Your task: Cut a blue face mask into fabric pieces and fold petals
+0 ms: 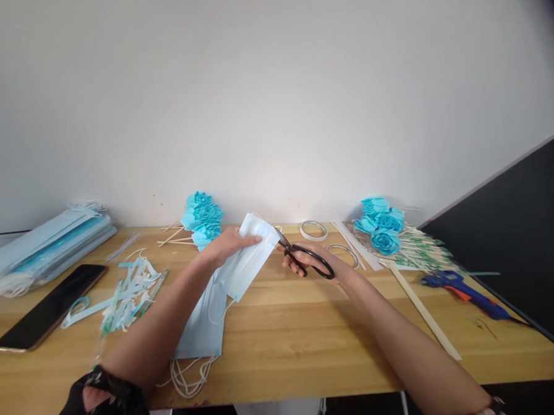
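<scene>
My left hand point(232, 242) is closed on a light blue face mask point(251, 261), with the thumb lying across its front. The mask is tilted above the table, and a white ear loop hangs from its lower corner. In my right hand point(317, 258) are black-handled scissors point(324, 268), their blades at the mask's upper right edge. How far the blades are apart I cannot make out. Beneath my left forearm another face mask point(202, 326) lies on the table, partly hidden, its white loops point(190, 376) trailing toward the front edge.
Far left lie stacked masks point(51, 244), a phone point(50, 306) and cut mask strips point(135, 292). Blue fabric flowers point(202, 214) stand behind my left hand, with more flowers point(382, 223) at the right. Tape rolls point(313, 223), a wooden strip point(424, 311) and a blue glue gun point(472, 296) lie rightward.
</scene>
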`<state>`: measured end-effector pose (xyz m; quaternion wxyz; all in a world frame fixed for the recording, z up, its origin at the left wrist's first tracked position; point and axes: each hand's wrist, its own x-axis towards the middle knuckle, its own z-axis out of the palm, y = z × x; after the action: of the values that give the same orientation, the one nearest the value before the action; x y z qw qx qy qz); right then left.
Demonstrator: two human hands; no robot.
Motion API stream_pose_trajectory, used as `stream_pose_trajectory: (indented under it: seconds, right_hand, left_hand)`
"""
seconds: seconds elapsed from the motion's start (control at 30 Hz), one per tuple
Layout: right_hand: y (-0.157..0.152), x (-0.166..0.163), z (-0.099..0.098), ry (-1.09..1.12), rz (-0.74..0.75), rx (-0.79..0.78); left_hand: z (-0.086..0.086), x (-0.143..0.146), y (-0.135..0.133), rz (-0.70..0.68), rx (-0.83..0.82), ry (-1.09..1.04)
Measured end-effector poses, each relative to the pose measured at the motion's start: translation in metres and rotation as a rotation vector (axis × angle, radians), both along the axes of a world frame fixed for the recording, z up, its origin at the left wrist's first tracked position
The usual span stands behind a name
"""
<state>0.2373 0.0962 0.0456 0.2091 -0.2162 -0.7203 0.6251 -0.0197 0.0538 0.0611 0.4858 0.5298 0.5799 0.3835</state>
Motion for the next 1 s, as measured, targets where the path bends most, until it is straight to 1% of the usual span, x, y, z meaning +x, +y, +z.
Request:
stream_pose_trajectory:
  seconds: [0.07,0.2,0.37,0.73,0.9,1.0]
  right_hand:
    - [0.002,0.000,-0.006,0.003,-0.026,0.012]
    - [0.001,0.004,-0.017,-0.023,-0.027,0.050]
    - [-0.002,0.005,-0.023,-0.070,-0.067,0.084]
    - [-0.004,0.001,-0.022,-0.113,-0.119,0.083]
    - [-0.005,0.000,-0.022,-0.123,-0.123,0.081]
    - [-0.006,-0.002,-0.021,-0.130,-0.144,0.079]
  left_hand:
    - [-0.003,-0.002,0.002,-0.007,-0.015,0.002]
    - [-0.009,-0.002,0.002,-0.019,-0.054,0.017]
    - [-0.012,0.000,0.002,-0.051,-0.072,-0.014]
    - [-0.007,0.004,-0.001,-0.063,-0.075,-0.027]
    - [-0.010,0.003,0.000,-0.066,-0.093,-0.011]
    - [-0.012,0.002,0.001,-0.083,-0.072,-0.032]
